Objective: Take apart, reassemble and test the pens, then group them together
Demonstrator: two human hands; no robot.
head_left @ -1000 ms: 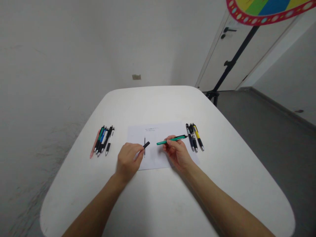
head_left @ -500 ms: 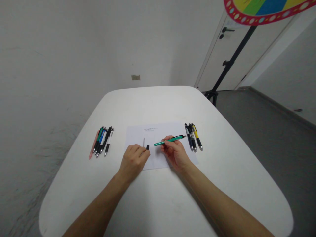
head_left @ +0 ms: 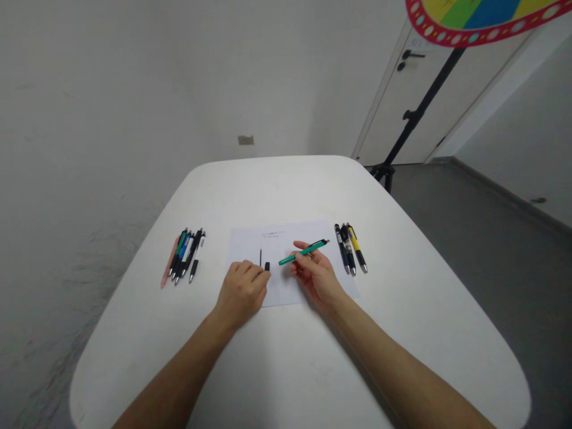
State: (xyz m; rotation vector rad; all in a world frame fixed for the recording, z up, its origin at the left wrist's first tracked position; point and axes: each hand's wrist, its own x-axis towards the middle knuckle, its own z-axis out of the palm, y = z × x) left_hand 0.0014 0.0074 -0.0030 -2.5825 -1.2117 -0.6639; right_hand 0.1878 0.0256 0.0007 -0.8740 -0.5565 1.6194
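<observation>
My right hand (head_left: 317,279) is closed on a green pen (head_left: 304,252), pinched between thumb and fingers above the paper. The pen's black clip end points up to the right, and its green end points left toward my other hand. My left hand (head_left: 243,290) rests curled at the left part of the white sheet (head_left: 290,292), with a short black pen grip (head_left: 267,266) at its thumb and forefinger. A thin dark pen refill (head_left: 260,257) shows just beyond the fingers; whether the hand holds it or it lies on the paper I cannot tell.
Several pens (head_left: 185,256) lie side by side on the left of the white table (head_left: 286,190). To the right are two dark pens (head_left: 345,250) and a yellow and black pen (head_left: 356,247). A colourful wheel (head_left: 473,24) on a black stand (head_left: 417,113) stands behind.
The green pen has tilted more steeply and slid slightly left in my right hand, and a finger now sticks out behind it. The black grip at my left hand has turned more upright.
</observation>
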